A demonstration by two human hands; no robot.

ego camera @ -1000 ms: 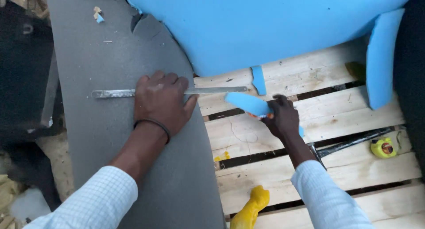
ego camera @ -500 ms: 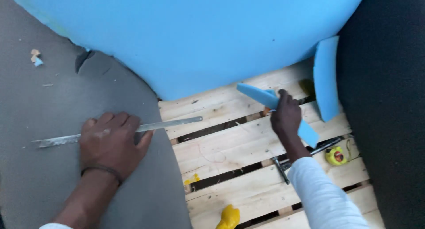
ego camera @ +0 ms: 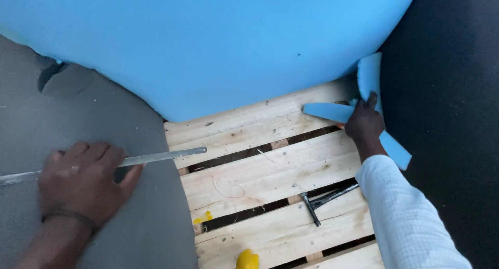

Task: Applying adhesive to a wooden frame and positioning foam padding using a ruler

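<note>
My left hand (ego camera: 83, 178) lies flat on a long metal ruler (ego camera: 161, 156) that rests across a grey foam sheet (ego camera: 93, 123) and reaches onto the wooden pallet (ego camera: 260, 180). My right hand (ego camera: 364, 124) grips a narrow blue foam strip (ego camera: 330, 112), whose other end (ego camera: 395, 150) sticks out below the hand near the pallet's right edge. A second blue foam piece (ego camera: 370, 74) stands just above that hand. A large blue foam sheet (ego camera: 208, 40) fills the top of the view.
A dark metal tool (ego camera: 325, 199) lies in a gap between pallet slats. Yellow foam scraps (ego camera: 247, 259) sit at the lower edge, with a small yellow bit (ego camera: 205, 217) nearby. Black fabric (ego camera: 447, 92) covers the right side.
The view has swung left and down. My right hand has carried the blue strip rightwards to the pallet's edge. My left hand stays pressed on the ruler.
</note>
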